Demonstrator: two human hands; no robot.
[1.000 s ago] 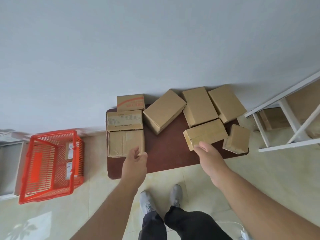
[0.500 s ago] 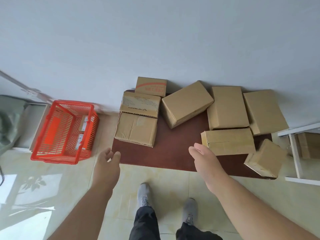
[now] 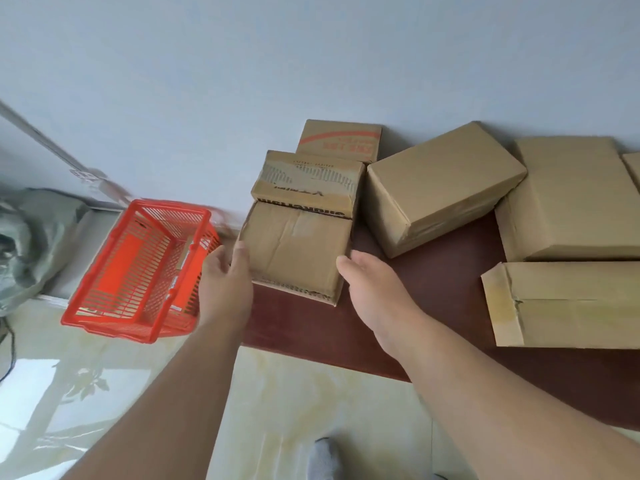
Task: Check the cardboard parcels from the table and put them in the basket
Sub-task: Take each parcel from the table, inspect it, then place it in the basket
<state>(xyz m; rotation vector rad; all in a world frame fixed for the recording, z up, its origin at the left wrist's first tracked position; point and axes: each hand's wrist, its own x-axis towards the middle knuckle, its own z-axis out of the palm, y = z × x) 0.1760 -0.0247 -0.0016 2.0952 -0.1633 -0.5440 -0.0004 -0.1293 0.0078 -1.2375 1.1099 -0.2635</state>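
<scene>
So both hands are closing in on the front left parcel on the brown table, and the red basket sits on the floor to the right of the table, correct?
Not quite. In the head view the red basket sits on the floor to the left of the brown table, not the right. The left hand and right hand do flank the front left parcel.

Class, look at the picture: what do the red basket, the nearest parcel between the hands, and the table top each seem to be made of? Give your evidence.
Red basket: moulded plastic, slightly glossy, judging by its thin uniform slats.
Nearest parcel: matt brown corrugated cardboard, with fluting showing along its front edge and clear tape on top.
Table top: smooth dark reddish-brown surface, possibly laminate or varnished wood; unclear which.
</scene>
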